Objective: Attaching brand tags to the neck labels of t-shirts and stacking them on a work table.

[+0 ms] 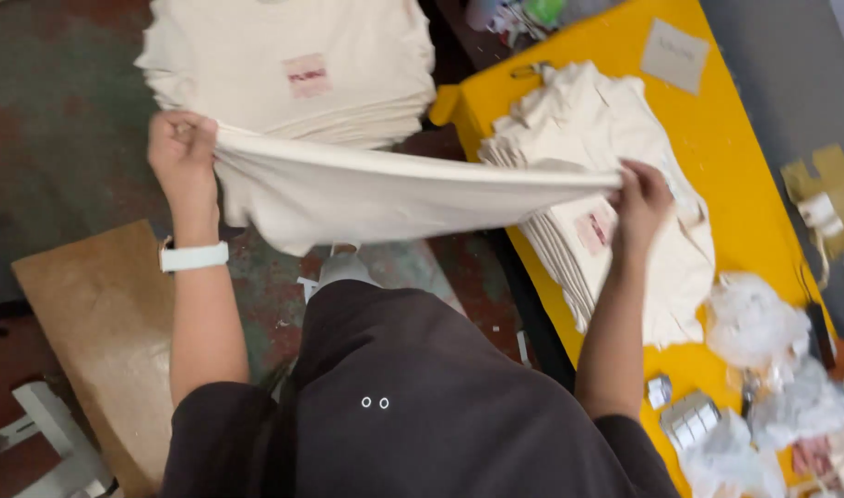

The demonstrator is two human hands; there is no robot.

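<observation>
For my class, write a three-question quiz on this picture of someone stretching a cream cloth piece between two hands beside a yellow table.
1. True or false: the left hand and right hand both grip the cream cloth piece.
2. What does the messy stack of cream cloth pieces rest on? A) bright yellow table B) brown board C) floor
3. Fill in: the left wrist wears a ____ band.

Key: 1 true; 2 A; 3 white
</observation>
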